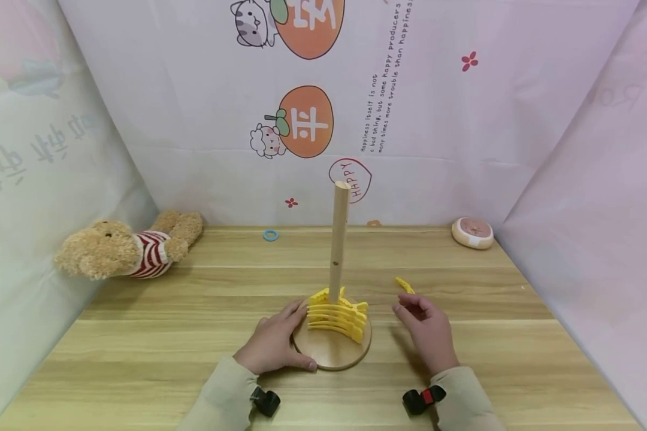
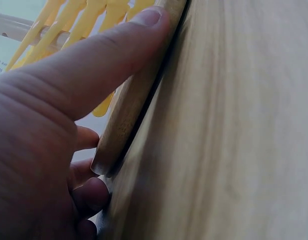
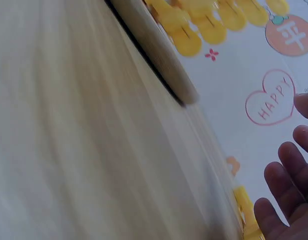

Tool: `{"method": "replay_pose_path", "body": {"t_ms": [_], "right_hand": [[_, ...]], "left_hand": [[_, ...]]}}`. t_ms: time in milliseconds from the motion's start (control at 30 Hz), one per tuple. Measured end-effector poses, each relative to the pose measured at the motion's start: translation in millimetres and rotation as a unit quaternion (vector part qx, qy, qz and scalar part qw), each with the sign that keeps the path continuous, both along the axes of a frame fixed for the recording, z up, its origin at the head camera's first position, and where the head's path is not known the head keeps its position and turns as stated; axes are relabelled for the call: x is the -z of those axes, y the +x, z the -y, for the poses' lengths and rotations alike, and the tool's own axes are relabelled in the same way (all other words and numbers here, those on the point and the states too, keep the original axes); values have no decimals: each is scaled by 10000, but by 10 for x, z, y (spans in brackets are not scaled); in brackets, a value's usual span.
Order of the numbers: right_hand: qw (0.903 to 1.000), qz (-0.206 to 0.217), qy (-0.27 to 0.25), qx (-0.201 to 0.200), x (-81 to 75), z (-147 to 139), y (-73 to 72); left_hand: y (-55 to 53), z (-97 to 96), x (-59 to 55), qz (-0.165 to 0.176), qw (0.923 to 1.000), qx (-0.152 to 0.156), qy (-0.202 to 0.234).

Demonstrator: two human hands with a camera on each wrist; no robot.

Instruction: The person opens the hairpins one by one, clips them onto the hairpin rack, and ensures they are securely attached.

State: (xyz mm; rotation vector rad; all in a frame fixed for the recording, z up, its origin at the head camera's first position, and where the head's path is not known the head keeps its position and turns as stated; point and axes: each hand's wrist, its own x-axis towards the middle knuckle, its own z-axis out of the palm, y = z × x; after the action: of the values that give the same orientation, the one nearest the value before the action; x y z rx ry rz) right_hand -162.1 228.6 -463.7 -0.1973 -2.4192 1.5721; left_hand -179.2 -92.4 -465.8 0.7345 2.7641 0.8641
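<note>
A round wooden base (image 1: 331, 357) carries an upright wooden post (image 1: 339, 239). Several curved yellow plastic pieces (image 1: 336, 317) are stacked around the foot of the post, their rounded ends showing in the right wrist view. My left hand (image 1: 274, 342) grips the left edge of the base, thumb (image 2: 109, 57) along its front rim and fingers round the side. To the right of the base, my right hand (image 1: 426, 331) is over the table with loosely bent fingers and holds nothing. Just beyond its fingertips lies another yellow piece (image 1: 405, 285), partly hidden by the hand.
A teddy bear (image 1: 132, 248) in a striped top lies at the back left of the wooden table (image 1: 194, 359). Near the back edge are a small blue ring (image 1: 271, 235) and, far right, a round pink-topped object (image 1: 472, 232). Printed white sheets (image 1: 410, 179) enclose three sides.
</note>
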Motion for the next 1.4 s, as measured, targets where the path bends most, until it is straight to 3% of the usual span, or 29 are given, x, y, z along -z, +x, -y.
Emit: {"method": "replay_pose_path", "body": {"t_ms": [233,533,733,900,1033,1133,1267,1400], "right_hand": [[9992,-150,211,308,5,-187,-24],[9935,255,909,633,0,-508,-44],[9872,661,1422,289,48,-732,-64],[9760,979,1940,97,20,-729,-65],[9673,1000,2328,144,16,-707,-63],[9727,873,2128,318,38,-699,-75],[9903,532,1112,641,70,-675,-98],[9956,25,318,884,34,-597,-88]], "left_hand": [[-5,3,12,-8,10000,-12,-77],[3,3,8,0,10000,-48,-81],[6,2,2,-44,10000,-12,-58],[-6,2,14,-63,10000,-8,-61],[-14,0,20,-44,10000,-14,-67],[-12,0,19,-43,10000,-12,-77],[-3,5,16,-45,10000,2,-7],[-3,13,16,-69,10000,2,19]]}}
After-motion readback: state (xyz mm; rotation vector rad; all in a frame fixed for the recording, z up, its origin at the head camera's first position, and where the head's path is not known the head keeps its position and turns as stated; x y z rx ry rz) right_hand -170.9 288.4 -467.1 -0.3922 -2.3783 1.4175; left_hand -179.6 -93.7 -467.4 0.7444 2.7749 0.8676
